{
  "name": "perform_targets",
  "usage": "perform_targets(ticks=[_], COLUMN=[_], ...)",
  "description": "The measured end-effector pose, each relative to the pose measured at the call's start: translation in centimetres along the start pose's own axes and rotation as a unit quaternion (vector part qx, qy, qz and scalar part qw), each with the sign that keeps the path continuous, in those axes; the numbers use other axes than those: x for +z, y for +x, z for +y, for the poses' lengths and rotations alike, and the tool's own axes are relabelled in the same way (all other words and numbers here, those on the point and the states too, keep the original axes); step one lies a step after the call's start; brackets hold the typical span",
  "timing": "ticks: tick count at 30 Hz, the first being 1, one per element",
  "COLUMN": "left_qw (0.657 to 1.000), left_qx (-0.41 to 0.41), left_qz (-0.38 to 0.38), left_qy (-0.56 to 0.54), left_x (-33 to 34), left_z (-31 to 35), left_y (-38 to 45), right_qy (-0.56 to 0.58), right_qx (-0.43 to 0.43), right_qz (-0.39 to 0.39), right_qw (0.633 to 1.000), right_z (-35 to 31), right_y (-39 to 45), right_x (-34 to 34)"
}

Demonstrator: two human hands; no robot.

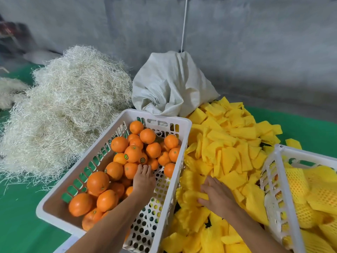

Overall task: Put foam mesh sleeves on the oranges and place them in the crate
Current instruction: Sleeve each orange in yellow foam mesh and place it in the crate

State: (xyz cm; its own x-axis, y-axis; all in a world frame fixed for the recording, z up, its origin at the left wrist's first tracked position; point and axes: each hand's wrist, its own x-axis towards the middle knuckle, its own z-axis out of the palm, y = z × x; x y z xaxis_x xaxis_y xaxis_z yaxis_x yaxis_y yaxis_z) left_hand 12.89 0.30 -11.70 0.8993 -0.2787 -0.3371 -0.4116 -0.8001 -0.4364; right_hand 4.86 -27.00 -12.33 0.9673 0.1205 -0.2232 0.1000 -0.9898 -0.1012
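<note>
Risk: the round bare oranges (132, 153) sit heaped in the white perforated plastic crate (165, 189) — pull one from low in the pile and its neighbours may roll. The flat yellow foam mesh sleeves (226, 148) overlap in a loose pile between the crates, so you may lift two at once.

Your left hand (143, 179) reaches into the crate, fingertips curled onto an orange; a full grasp I cannot confirm. Your right hand (216, 195) lies palm-down on the sleeves, thumb and fingers pinching one. Sleeved oranges (299, 181) lie in the second white crate (273, 181) at right.
</note>
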Motion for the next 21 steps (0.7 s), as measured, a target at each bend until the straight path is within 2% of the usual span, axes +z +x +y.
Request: perform_targets(ticks=[2, 4, 6, 8, 10, 12, 14, 16, 19, 21], left_qw=[1.0, 0.998, 0.985, 0.951, 0.881, 0.787, 0.688, 0.611, 0.567, 0.556], left_qx=[-0.006, 0.009, 0.027, 0.028, 0.0, -0.015, -0.012, -0.011, 0.018, 0.05], left_qz=[0.006, 0.028, 0.063, 0.104, 0.176, 0.261, 0.341, 0.407, 0.471, 0.451], left_qy=[-0.017, -0.059, -0.157, -0.289, -0.439, -0.559, -0.64, -0.678, -0.676, -0.696], left_x=[0.1, 0.4, 0.0, -1.1, -2.5, -4.3, -6.4, -8.7, -12.2, -14.1], left_z=[0.0, -0.4, -1.0, -1.4, -1.5, -1.2, -0.5, 0.4, 2.4, 4.5], left_y=[0.1, 0.3, 0.4, 0.3, 0.0, -0.5, -1.4, -2.1, -2.5, -2.5], right_qy=[0.003, 0.056, 0.128, 0.214, 0.311, 0.389, 0.443, 0.505, 0.548, 0.55], right_qx=[-0.008, -0.006, 0.003, 0.018, 0.032, 0.048, 0.06, 0.075, 0.082, 0.077], right_qz=[0.006, 0.028, 0.063, 0.079, 0.089, 0.12, 0.172, 0.212, 0.268, 0.317], right_qw=[1.0, 0.998, 0.99, 0.974, 0.946, 0.912, 0.878, 0.834, 0.788, 0.769], right_z=[-0.3, -0.8, -1.0, -1.1, -0.9, -0.8, -0.4, 0.0, 0.3, 0.6], right_y=[-0.1, -0.1, 0.0, 0.0, -0.1, 0.0, 0.1, 0.0, -0.8, -1.3], right_x=[-0.1, -0.5, -1.1, -1.8, -2.6, -3.6, -4.6, -5.4, -6.6, -7.4])
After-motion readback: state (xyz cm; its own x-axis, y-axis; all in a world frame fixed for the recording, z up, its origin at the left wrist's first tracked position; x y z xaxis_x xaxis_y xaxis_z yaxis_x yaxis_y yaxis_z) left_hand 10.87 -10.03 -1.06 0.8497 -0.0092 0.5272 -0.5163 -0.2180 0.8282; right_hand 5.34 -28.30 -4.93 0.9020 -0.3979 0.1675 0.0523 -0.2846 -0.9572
